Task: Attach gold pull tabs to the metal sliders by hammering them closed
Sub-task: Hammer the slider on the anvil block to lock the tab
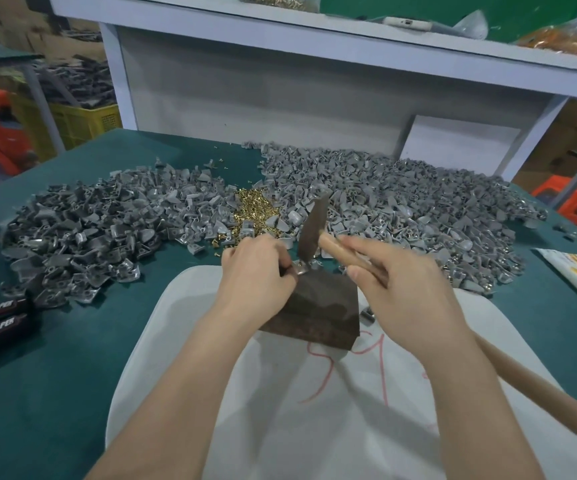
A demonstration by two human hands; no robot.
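Centre of the frame: the left hand (256,271) pinches a slider (301,270) on the dark block (315,306). The right hand (398,289) grips the hammer (311,226) over it. A skewed blow could strike the left hand or flick the slider away.

The left hand (256,268) pinches a small metal slider (301,270) on the top edge of a dark block (318,306), which sits on a white cloth (176,341). Just right of it, the right hand (398,285) grips the wooden handle of a hammer (313,223), whose dark head (blurred) stands right over the slider. Beyond both hands lie a small heap of gold pull tabs (256,206) and wide piles of grey sliders (401,195) on either side
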